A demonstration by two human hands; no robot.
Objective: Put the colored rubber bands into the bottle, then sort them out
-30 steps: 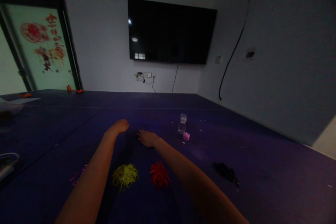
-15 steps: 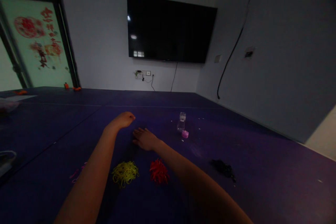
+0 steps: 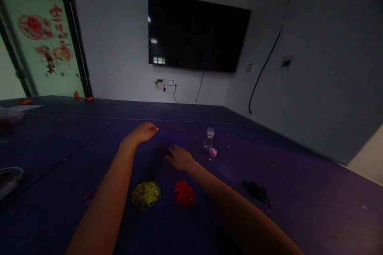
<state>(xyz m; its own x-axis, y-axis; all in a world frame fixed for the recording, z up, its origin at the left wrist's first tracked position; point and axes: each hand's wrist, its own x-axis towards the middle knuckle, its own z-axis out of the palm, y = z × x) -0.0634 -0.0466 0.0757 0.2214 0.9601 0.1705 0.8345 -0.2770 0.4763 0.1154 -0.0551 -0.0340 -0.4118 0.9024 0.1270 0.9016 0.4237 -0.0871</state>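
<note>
My left hand (image 3: 145,132) hovers over the purple surface with its fingers curled together; whatever they may hold is too small to make out. Lower and to its right, my right hand (image 3: 180,158) has its fingers apart and holds nothing. Nearer to me lie a pile of yellow-green bands (image 3: 146,195) and a pile of red bands (image 3: 184,193). A clear bottle (image 3: 208,138) and a pink cap (image 3: 212,152) are right of my right hand. Some pink bands (image 3: 89,195) show beside my left forearm.
A black bundle (image 3: 256,192) lies at the right on the purple surface (image 3: 287,167). White scraps are scattered near the bottle. A white-rimmed container (image 3: 10,181) is at the left edge. Orange objects (image 3: 88,99) sit far back, and a television (image 3: 197,32) hangs on the wall.
My right hand has moved right, away from my left hand, and its thumb now stands apart. My left hand is slightly higher and further right. The whole view has shifted a little.
</note>
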